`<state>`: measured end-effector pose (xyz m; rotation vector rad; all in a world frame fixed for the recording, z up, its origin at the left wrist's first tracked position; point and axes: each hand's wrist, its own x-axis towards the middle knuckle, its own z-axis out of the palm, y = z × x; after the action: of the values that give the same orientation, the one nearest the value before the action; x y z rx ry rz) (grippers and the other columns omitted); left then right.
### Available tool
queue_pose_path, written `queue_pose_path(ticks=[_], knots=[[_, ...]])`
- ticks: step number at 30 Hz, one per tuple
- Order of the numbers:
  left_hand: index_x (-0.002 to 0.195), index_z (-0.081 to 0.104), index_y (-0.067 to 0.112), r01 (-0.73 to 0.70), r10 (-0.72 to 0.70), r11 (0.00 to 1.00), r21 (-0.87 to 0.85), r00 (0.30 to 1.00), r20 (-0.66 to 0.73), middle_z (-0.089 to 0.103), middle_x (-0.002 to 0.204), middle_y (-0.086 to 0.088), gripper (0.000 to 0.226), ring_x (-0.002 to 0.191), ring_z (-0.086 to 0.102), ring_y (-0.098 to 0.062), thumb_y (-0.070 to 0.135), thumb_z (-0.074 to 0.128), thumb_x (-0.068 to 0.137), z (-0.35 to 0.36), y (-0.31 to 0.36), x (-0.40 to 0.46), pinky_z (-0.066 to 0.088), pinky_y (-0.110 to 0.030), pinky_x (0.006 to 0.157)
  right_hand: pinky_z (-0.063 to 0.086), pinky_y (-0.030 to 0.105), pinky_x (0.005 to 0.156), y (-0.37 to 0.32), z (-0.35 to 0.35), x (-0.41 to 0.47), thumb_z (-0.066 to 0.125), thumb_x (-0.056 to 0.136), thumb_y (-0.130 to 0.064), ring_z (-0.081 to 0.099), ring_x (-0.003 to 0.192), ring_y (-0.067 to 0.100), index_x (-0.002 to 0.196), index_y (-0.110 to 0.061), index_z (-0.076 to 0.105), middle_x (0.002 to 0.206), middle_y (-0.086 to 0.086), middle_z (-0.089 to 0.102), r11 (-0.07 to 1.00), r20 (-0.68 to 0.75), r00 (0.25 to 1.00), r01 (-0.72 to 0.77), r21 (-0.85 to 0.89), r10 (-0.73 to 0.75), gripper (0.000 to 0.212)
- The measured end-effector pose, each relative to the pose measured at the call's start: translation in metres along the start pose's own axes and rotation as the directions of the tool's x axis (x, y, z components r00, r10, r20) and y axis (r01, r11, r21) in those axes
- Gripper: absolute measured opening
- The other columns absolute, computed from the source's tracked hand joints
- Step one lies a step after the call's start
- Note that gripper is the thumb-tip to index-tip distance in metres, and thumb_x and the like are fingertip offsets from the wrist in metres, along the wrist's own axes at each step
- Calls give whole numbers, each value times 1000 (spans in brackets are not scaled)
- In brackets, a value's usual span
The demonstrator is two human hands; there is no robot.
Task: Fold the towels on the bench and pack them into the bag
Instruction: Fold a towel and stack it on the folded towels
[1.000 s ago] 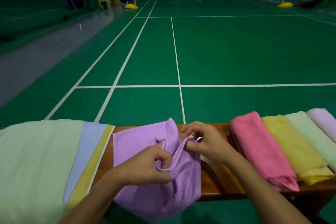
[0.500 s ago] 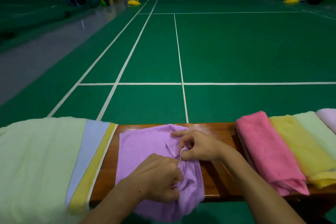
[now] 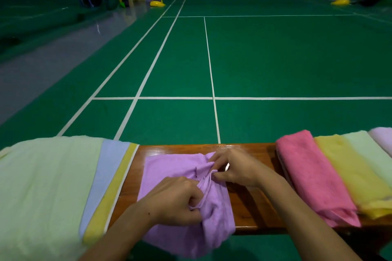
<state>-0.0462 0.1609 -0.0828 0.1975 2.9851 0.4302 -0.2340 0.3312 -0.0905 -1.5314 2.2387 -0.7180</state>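
1. Head view: purple terry-cloth drawstring bag point(image 3: 169, 178) lies flat on the glossy brown wooden table point(image 3: 250, 203), its near end hanging over the table edge.
2. Left hand point(image 3: 176, 203) fingers curled tight, gripping the thin purple drawstring cord point(image 3: 206, 192) and bunched bag cloth at the near side.
3. Right hand point(image 3: 235, 168) fingers pinch the bag's mouth edge just past the left fingers; cord runs between the two hands.
4. Right of the fingers: folded pink towel point(image 3: 311, 174), then folded yellow towel point(image 3: 347, 174), pale green folded towel point(image 3: 375, 159), lilac folded towel point(image 3: 382, 139), side by side and touching.
5. Left of the fingers: flat stack of pale green cloth point(image 3: 42, 186), light blue cloth point(image 3: 106, 171), yellow cloth point(image 3: 118, 188); cannot tell whether these are folded.
6. Progress, judged: four towels on the right look folded, none packed. Bag mouth is being worked open; packing is all still left, maybe also the left stack.
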Motion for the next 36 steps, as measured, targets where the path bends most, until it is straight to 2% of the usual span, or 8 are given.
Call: queue_pose_path(ticks=[7, 13, 17, 20, 24, 28, 33, 36], knots=[[73, 48, 11, 73, -74, 989, -125, 997, -4, 52, 71, -1, 40, 73, 49, -19, 49, 61, 80, -11, -1, -3, 49, -44, 68, 54, 39, 74, -8, -12, -10, 68, 84, -43, 65, 80, 12, 93, -26, 82, 90, -7, 72, 1000, -121, 993, -6, -12, 4, 23], [73, 48, 27, 37, -128, 972, -233, 913, -388, 60, 74, 10, 24, 67, 53, -15, 38, 67, 83, -42, -29, -7, 48, -42, 60, 51, 38, 66, -10, -54, -36, 84, 87, -38, 63, 71, 13, 88, -31, 82, 78, -9, 72, 991, -295, 952, -51, 126, 86, 8], [79, 54, 18, -54, -192, 890, -452, 855, -481, 53, 69, 1, 33, 63, 48, -22, 35, 80, 90, -75, -18, -8, 42, -37, 56, 51, 48, 64, -26, -75, -50, 80, 80, -40, 53, 61, 17, 79, -27, 77, 68, 2, 66, 984, -355, 927, -68, 162, 122, 13], [82, 52, 11, -133, -199, 844, -520, 822, -534, 49, 67, 6, 37, 60, 43, -9, 29, 82, 92, -102, -2, -7, 37, -23, 54, 51, 40, 65, -52, -94, -59, 79, 75, -34, 52, 63, 6, 75, -25, 75, 68, 1, 67, 982, -471, 874, -29, 186, 115, 10], [83, 48, 5, -169, -240, 818, -549, 767, -594, 44, 68, 8, 34, 63, 40, -5, 18, 76, 97, -129, 17, -5, 36, -18, 58, 55, 24, 84, -83, -113, -64, 82, 82, -15, 64, 77, 3, 75, -22, 72, 74, -13, 71, 964, -649, 756, 106, 244, 81, 14], [87, 49, 5, -190, -264, 775, -603, 769, -582, 45, 69, 0, 36, 66, 42, -10, 25, 77, 97, -145, 34, -10, 34, -31, 59, 53, 25, 70, -99, -118, -66, 81, 86, -7, 61, 69, 3, 76, -12, 71, 71, -9, 68, 937, -629, 767, 116, 330, 127, 15], [93, 55, -2, -362, -380, 683, -635, 567, -731, 63, 81, -26, 35, 73, 53, -20, 15, 85, 88, -181, 57, -23, 45, -38, 68, 51, 20, 69, -132, -141, -70, 76, 88, 3, 61, 70, 7, 84, -8, 73, 79, -1, 71, 868, -751, 657, 333, 367, 65, 12], [99, 59, -8, -354, -441, 642, -680, 555, -706, 71, 91, -24, 35, 79, 63, -19, 10, 86, 84, -185, 65, -29, 53, -41, 78, 55, 22, 72, -140, -140, -73, 80, 89, -3, 65, 73, 6, 89, -7, 75, 84, -3, 76, 838, -740, 663, 336, 429, 113, 7]])
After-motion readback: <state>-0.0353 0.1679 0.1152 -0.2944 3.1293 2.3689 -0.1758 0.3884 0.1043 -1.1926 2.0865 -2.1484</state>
